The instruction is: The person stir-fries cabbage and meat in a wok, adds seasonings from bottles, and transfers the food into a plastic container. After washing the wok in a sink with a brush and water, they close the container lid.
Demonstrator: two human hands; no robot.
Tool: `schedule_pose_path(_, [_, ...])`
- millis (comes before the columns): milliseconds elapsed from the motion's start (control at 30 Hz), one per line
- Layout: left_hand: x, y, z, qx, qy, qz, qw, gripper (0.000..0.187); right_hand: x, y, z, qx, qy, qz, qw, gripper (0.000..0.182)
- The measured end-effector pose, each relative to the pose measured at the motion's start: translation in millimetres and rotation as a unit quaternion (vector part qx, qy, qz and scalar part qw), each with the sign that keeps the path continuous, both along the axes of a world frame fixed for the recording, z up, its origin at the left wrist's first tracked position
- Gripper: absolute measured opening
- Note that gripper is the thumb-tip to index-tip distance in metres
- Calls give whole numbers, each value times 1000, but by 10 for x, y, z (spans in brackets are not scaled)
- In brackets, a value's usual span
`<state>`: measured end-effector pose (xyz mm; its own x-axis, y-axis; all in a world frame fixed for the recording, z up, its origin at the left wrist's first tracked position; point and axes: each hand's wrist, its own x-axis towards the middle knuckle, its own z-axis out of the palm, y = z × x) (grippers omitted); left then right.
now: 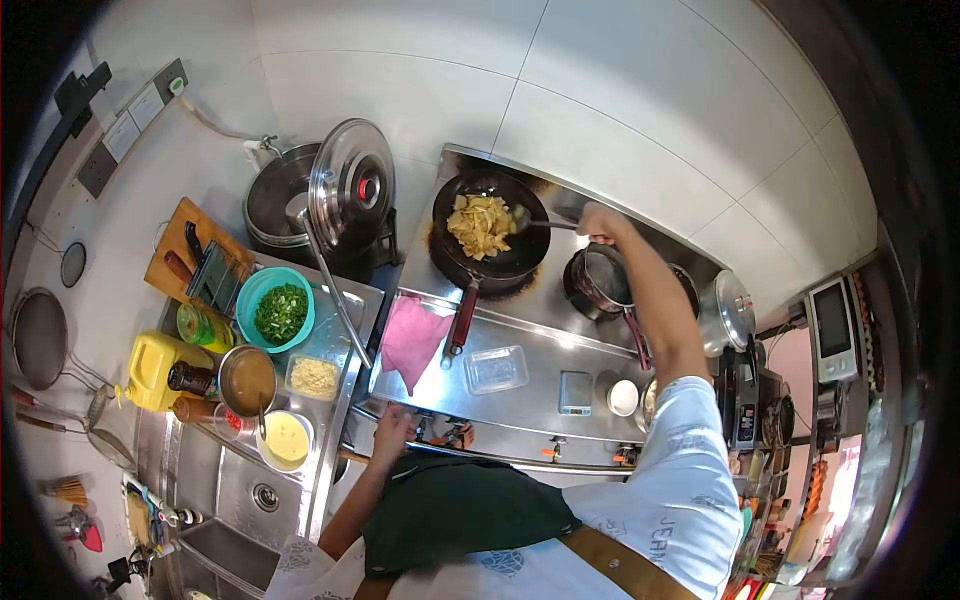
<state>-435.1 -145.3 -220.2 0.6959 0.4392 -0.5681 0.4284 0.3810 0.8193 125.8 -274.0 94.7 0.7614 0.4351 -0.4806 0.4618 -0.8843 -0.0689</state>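
My right hand (601, 222) is closed around the handle of a spatula (553, 225) whose head rests among yellowish-brown slices of food (480, 226) in a black wok (520, 258). The wok sits on the left burner, its reddish handle toward me. Low at the stove's front edge is my left hand (393, 432), fingers curled beside the control knobs; what they grip, if anything, is hidden. A pink cloth (413, 340) lies on the steel counter just beyond that hand. To its right is a clear plastic tray (496, 370).
A saucepan (598, 284) stands under my right forearm. On the counter are a small scale (575, 393) and a white cup (622, 398). Left are a teal bowl of chopped greens (280, 312), a bowl of yellow liquid (286, 441), a large pot (283, 190) and a leaning glass lid (351, 178).
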Motion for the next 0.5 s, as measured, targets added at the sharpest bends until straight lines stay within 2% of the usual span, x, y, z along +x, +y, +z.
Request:
schedule_pose_path(33, [14,-22,59,-4,13,-10,1000,43,-40,66,-107,14,-32,-5,999,25])
schedule_pose_path(100, [13,-73,105,8,37,-23,999,41,292,147,-816,49,-146,119,981,20])
schedule_pose_path(167, [45,-87,62,9,39,-48,998,40,-364,256,-592,69,-221,134,963,17])
schedule_pose_path(233, [75,-102,-57,3,28,-57,998,40,-628,177,-777,29,-204,217,954,22])
schedule_pose_path(367, [215,-74,-355,2,14,-108,994,40,-1563,-396,-925,85,-222,163,958,49])
schedule_pose_path(433, [369,-134,-445,-22,10,-101,995,44,-1839,-677,-1035,62,-170,104,978,55])
schedule_pose_path(500, [515,-180,-489,-19,16,-120,992,47,-2000,-906,-1267,121,-169,54,977,54])
